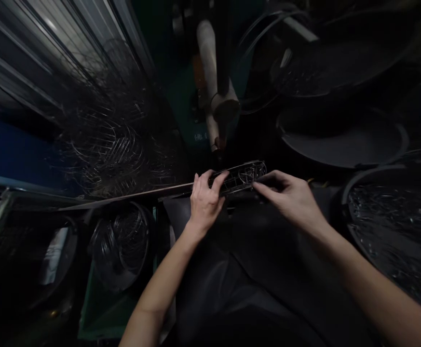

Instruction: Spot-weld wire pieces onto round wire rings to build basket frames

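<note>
beneath the copper-coloured tip (pixel 219 143) of the machine arm (pixel 207 53), a little nearer to me, i see a narrow wire frame (pixel 244 177) held between two hands. the left hand (pixel 206 196) has its grip closed on the frame's left part, fingers bent over it; the right hand (pixel 292 196) has its grip pinching the right end, thumb at the near edge. below them spreads a black sheet (pixel 246 289). off to the left i make out a heap of wire rings (pixel 118 147) and, nearer, a black tub (pixel 118 283) with more rings, beside a green crate (pixel 101 324). on my right a round bin (pixel 345 195) holds small metal pieces (pixel 394 226), too dim to tell apart, with a grey basin (pixel 347 147) beyond.
</note>
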Tool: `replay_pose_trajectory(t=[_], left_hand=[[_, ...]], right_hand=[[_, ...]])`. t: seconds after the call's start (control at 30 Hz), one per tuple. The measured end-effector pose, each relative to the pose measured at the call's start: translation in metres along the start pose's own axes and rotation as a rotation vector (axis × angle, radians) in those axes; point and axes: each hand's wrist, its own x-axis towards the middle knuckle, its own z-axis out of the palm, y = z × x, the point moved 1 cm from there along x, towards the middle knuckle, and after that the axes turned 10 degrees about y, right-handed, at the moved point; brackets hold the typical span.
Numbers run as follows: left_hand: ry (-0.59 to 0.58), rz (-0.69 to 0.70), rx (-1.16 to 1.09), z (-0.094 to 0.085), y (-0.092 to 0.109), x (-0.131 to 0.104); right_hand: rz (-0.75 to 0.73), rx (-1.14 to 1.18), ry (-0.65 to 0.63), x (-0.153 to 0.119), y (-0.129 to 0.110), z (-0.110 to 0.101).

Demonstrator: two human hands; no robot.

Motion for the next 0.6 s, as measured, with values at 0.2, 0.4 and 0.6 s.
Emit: replay_pose_trajectory(t=[0.2, 0.4, 0.6], left_hand=[[0.094, 0.071, 0.076, 0.005, 0.001, -0.004], [0.133, 0.053, 0.039, 0.013, 0.002, -0.004], [0.174, 0.071, 0.020, 0.019, 0.003, 0.000]], right_hand=[[-0.019, 0.000, -0.035, 0.000, -0.042, 0.040], [-0.159, -0.019, 0.149, -0.012, -0.043, 0.048], [-0.281, -0.051, 0.254, -0.009, -0.033, 0.053]])
